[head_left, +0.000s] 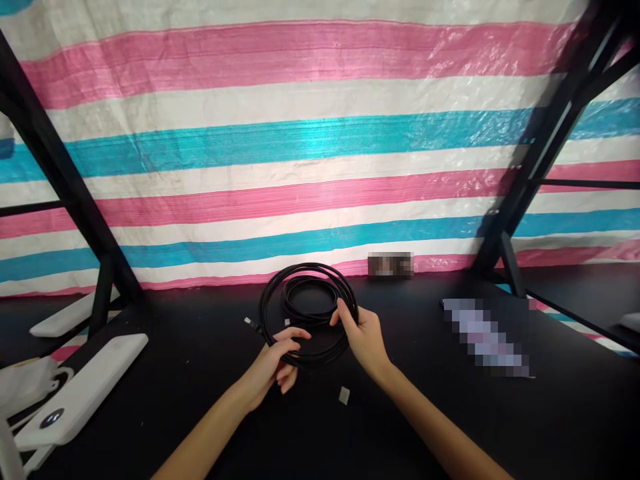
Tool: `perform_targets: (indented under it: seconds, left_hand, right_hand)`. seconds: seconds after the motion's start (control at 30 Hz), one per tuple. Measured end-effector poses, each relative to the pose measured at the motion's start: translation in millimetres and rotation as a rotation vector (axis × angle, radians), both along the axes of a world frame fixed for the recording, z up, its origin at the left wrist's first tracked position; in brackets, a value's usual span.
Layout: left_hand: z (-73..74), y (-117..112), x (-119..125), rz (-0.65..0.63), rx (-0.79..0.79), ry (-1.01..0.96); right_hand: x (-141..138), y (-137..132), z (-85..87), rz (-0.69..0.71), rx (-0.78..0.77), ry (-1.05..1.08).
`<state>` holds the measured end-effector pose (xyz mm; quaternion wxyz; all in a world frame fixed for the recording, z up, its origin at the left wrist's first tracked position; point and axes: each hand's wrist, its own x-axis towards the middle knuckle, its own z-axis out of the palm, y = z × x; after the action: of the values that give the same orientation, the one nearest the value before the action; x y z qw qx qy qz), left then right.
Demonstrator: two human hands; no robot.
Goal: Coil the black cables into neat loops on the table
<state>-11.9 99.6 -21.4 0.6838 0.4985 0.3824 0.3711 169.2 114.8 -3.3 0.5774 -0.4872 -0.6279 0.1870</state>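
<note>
A black cable (265, 303) wound into a wide coil is held up between both hands above the black tabletop. My left hand (280, 363) has its thumb and fingers closed around the coil's lower left. At the right side of the coil, my right hand (363, 333) pinches the strands between thumb and fingers. One plug (251, 324) with a pale metallic tip sticks out to the left of the held coil. Through the loop a second, smaller black cable coil (310, 317) shows lying on the table, with a small plug (287, 322) beside it.
A small beige piece (344, 395) lies near my hands. To the left are a white power bank (95, 387) with a dark display and a white charger (27, 383). A blurred-out flat item (485, 333) lies right. Black frame legs (70, 173) stand before a striped sheet (310, 140).
</note>
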Motion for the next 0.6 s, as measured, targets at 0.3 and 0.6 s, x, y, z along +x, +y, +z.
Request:
perform_targets:
  seconds: [0.3, 0.6]
  left_hand:
    - [2.7, 13.2, -4.1, 0.514, 0.027, -0.098]
    - [8.8, 16.1, 0.1, 0.241, 0.147, -0.174]
  right_hand:
    - [-9.4, 0.7, -8.8, 0.302, -0.332, 0.117]
    - [0.1, 18.8, -15.0, 0.278, -0.447, 0.372]
